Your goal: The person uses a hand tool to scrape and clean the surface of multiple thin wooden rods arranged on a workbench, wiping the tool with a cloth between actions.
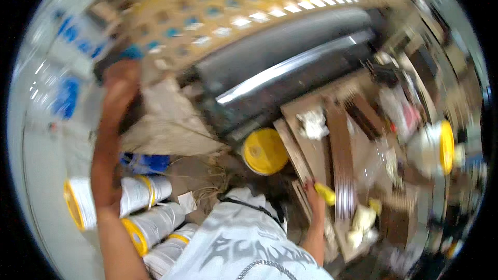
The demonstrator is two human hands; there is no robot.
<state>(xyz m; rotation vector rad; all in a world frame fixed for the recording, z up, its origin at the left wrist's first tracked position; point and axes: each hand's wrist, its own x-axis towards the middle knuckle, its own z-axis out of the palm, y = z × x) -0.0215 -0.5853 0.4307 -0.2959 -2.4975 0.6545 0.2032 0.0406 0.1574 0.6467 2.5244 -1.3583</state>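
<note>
My left arm stretches far forward on the left, and my left hand (123,75) is smeared by motion. It is next to a dark object with a teal patch (132,52), by a pale beige sack or cloth (155,116); whether it grips anything does not show. Low on the right, my right hand (313,195) is closed round a small yellow object (326,195) whose kind I cannot make out. Beneath it is a wooden board (290,145) edge, with a brown ribbed strip (341,176) just beyond.
A big dark roller (290,67) with a shiny bar crosses ahead, below a perforated tan sheet (228,0). A yellow-lidded bucket (264,151) stands before me. White buckets (155,223) lie at lower left; another bucket (428,148) is at right, beside crumpled plastic (397,111).
</note>
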